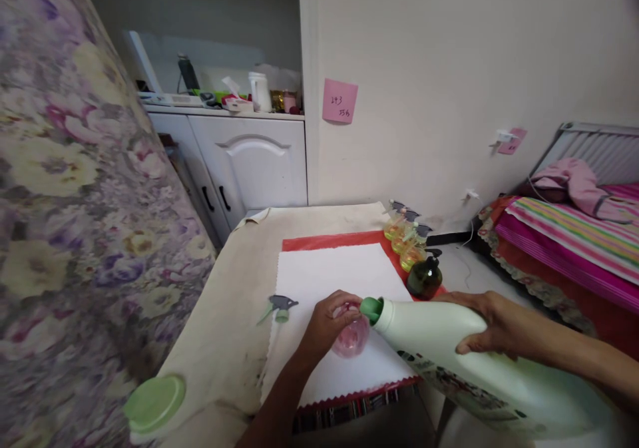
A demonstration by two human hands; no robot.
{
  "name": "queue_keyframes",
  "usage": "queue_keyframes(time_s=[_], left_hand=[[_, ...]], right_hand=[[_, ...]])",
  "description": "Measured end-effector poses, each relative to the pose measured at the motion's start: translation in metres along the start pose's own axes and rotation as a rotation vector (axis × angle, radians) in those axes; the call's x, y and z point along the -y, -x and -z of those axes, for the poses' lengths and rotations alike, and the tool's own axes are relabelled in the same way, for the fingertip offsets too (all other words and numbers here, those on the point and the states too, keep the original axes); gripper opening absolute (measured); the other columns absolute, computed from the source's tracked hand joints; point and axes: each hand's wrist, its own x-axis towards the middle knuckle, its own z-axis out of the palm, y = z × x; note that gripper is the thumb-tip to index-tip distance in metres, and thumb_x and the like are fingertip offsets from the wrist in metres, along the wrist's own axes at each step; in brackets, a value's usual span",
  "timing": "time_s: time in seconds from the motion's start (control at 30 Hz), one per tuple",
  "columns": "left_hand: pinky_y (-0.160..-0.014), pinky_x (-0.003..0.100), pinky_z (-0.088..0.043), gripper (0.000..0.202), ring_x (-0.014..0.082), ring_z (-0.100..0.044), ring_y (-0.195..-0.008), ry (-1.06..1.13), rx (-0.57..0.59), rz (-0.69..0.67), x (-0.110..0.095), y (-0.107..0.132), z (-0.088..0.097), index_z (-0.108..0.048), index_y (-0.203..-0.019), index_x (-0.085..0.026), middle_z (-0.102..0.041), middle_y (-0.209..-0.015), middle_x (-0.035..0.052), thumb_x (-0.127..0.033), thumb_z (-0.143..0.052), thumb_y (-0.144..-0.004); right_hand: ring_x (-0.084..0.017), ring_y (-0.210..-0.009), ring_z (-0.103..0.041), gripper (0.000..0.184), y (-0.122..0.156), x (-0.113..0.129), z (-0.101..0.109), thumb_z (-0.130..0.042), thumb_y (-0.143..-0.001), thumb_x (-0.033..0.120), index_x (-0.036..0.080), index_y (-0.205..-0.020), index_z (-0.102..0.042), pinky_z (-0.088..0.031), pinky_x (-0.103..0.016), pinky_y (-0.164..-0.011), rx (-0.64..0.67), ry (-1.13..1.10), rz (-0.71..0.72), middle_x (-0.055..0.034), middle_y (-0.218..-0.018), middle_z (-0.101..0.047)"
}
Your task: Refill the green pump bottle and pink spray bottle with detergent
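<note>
My left hand [340, 306] is closed round the neck of a small clear pink bottle [351, 339], which stands on a white sheet [319, 268]. In my right hand [492, 325] is a large pale green jug [439, 335], tipped on its side. Its green spout [371, 309] meets the mouth of the pink bottle; whether liquid flows I cannot make out. A grey and green spray head [282, 306] lies on the sheet's left edge. At the table's near left corner sits a green cap [157, 401].
Several spray bottles with yellow liquid [412, 256] and a dark green pump bottle [425, 277] line the table's right edge. A floral curtain [90, 222] hangs at left. A bed [574, 235] is at right, a white cabinet [254, 162] behind.
</note>
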Motion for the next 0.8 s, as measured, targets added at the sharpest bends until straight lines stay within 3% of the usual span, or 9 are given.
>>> queue_keyframes(time_s=[0.17,0.37,0.57,0.8], left_hand=[[-0.084,0.031,-0.045,0.014,0.0211,-0.063,-0.09,0.018,-0.028,0.011,-0.003,0.002,0.0,-0.073,-0.091,-0.02,-0.069,-0.091,0.0042,-0.022,-0.067,-0.078],[-0.086,0.031,-0.045,0.017,0.0218,-0.064,-0.092,0.013,-0.043,0.049,-0.002,0.003,0.001,-0.072,-0.092,-0.02,-0.069,-0.092,0.0042,-0.02,-0.067,-0.076],[-0.084,0.031,-0.046,0.016,0.0224,-0.064,-0.09,-0.012,-0.054,0.086,-0.005,0.002,0.001,-0.071,-0.089,-0.02,-0.07,-0.089,0.0039,-0.018,-0.065,-0.074],[-0.08,0.031,-0.046,0.015,0.0221,-0.063,-0.084,-0.029,-0.05,0.076,-0.002,0.0,0.002,-0.073,-0.085,-0.02,-0.069,-0.084,0.004,-0.019,-0.068,-0.072]], right_hand=[[-0.011,-0.047,-0.054,0.066,0.008,-0.004,0.001,-0.074,-0.067,0.034,0.029,-0.13,-0.056,-0.038,-0.018,-0.035,-0.067,-0.084,-0.039,0.0003,-0.08,-0.073],[-0.008,-0.049,-0.046,0.07,-0.004,0.003,0.007,-0.073,-0.069,0.043,0.029,-0.134,-0.051,-0.038,-0.019,-0.037,-0.364,-0.216,0.042,-0.0039,-0.102,-0.068],[-0.009,-0.052,-0.045,0.071,-0.079,-0.002,-0.021,-0.074,-0.067,0.041,0.024,-0.133,-0.051,-0.042,-0.022,-0.041,-0.683,-0.461,0.224,-0.004,-0.106,-0.062],[-0.01,-0.053,-0.045,0.065,-0.173,-0.001,-0.066,-0.07,-0.07,0.034,0.027,-0.132,-0.051,-0.043,-0.023,-0.042,-0.786,-0.6,0.331,-0.0049,-0.107,-0.062]])
